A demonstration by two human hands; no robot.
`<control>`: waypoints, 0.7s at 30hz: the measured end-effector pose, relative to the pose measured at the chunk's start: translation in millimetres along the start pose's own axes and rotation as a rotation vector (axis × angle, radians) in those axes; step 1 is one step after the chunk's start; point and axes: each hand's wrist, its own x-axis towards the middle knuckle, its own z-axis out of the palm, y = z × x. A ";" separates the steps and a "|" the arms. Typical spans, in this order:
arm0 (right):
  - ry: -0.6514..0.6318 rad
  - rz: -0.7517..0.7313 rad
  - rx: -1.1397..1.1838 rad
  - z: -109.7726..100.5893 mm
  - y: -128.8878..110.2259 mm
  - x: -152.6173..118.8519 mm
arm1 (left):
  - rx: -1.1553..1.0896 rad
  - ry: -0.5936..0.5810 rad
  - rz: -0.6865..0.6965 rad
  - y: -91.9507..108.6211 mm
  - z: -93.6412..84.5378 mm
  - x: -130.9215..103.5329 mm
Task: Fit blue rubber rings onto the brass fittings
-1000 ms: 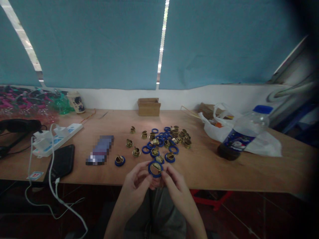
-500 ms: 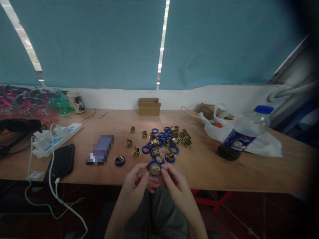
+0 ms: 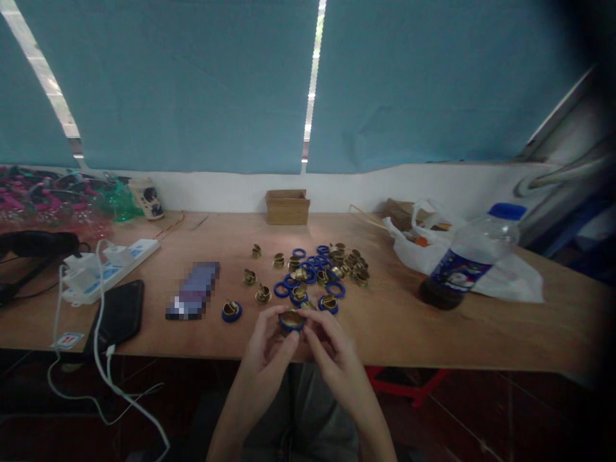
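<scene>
Between my hands, just over the table's front edge, is a round brass piece (image 3: pixel 292 319) with a blue ring around it. My left hand (image 3: pixel 269 350) grips its left side with thumb and fingers, and my right hand (image 3: pixel 332 343) has its fingers on the right side. Beyond them lies a pile of blue rings (image 3: pixel 335 289) and brass pieces (image 3: pixel 360 276). Several brass pieces stand apart on the left, among them one (image 3: pixel 262 294) without a ring and one seated in a blue ring (image 3: pixel 231 311).
A phone (image 3: pixel 195 289), a black device (image 3: pixel 120 311) and a power strip (image 3: pixel 113 269) with cables lie left on the table (image 3: pixel 409 340). At the back stands a small cardboard box (image 3: pixel 287 210). A bottle (image 3: pixel 469 260) and a white plastic bag (image 3: pixel 409 247) are right.
The held brass piece with its blue ring has tilted and moved slightly up and left. Both hands have shifted with it, and the right fingers now reach over its top edge.
</scene>
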 end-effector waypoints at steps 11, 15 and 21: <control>-0.002 -0.028 -0.008 1.3 -2.3 0.8 | 0.073 0.079 0.026 -9.9 -6.9 6.0; 0.176 -0.058 -0.124 -20.8 4.6 19.4 | 0.035 0.238 0.023 -21.1 -18.2 12.5; 0.079 -0.067 -0.483 -59.6 20.3 70.2 | -0.006 0.332 0.020 -32.9 -29.8 19.0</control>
